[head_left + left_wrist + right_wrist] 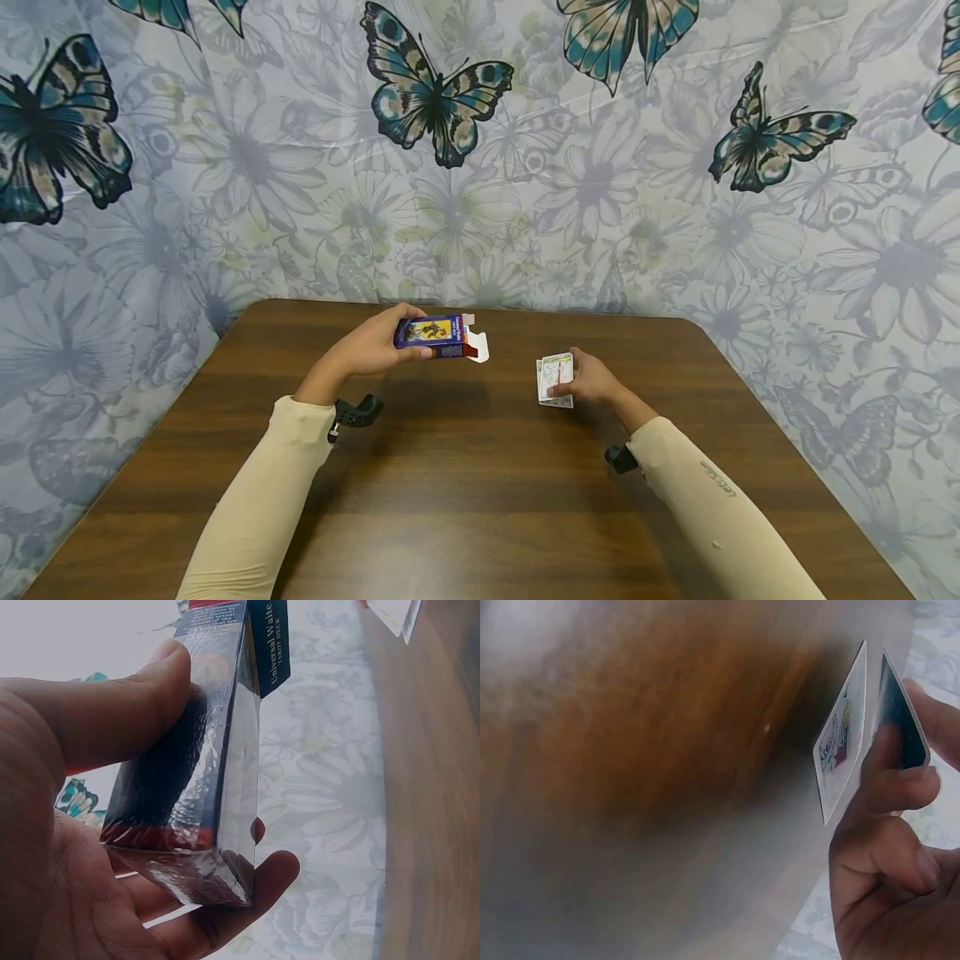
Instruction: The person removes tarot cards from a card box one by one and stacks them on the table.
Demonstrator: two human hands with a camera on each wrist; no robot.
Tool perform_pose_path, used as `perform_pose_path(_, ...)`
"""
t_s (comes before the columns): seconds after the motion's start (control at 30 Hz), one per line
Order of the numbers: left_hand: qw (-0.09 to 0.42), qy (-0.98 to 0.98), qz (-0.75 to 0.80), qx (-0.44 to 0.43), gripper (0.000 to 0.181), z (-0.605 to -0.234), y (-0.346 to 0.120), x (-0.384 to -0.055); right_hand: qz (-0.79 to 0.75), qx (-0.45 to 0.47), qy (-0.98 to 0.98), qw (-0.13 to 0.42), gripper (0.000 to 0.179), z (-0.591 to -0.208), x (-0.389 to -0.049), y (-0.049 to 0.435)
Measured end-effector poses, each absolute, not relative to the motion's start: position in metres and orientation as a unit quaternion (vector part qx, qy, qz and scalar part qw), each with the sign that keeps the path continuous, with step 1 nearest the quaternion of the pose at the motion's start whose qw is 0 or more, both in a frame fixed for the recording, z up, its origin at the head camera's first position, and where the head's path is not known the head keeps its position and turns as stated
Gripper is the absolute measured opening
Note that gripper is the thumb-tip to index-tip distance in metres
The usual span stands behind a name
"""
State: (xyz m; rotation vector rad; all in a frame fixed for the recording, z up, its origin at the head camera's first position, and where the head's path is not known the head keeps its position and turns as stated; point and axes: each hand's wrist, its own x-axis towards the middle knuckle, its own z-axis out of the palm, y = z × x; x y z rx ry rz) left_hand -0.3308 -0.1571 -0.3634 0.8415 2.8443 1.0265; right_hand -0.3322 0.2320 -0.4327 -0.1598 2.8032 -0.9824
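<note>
My left hand (pixel 372 342) grips a blue tarot deck box (pixel 433 335) above the far part of the table, thumb on one face and fingers on the other. The box's flaps (pixel 478 343) stand open at its right end. "Universal Waite Tarot Deck" reads on a flap in the left wrist view. To the right, my right hand (pixel 596 380) pinches a tarot card (pixel 904 724) between thumb and fingers. Just below it, a second card (pixel 844 739) lies picture side up, mostly covered by the held one in the head view. The inside of the box is hidden.
A brown wooden table (pixel 450 500) spreads under both arms. Behind it hangs a cloth (pixel 600 225) printed with flowers and butterflies. Dark wrist cameras (pixel 358 412) are strapped over the cream sleeves (pixel 251 508).
</note>
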Motion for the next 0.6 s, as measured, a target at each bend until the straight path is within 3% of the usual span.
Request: perform_pose_path(0.6,-0.003,0.909,0.317,0.271,0.068,-0.3656,-0.1598,-0.3346,-0.217,-0.008,0.962,0.165,0.107,-0.4291,-0.3422,0.2212)
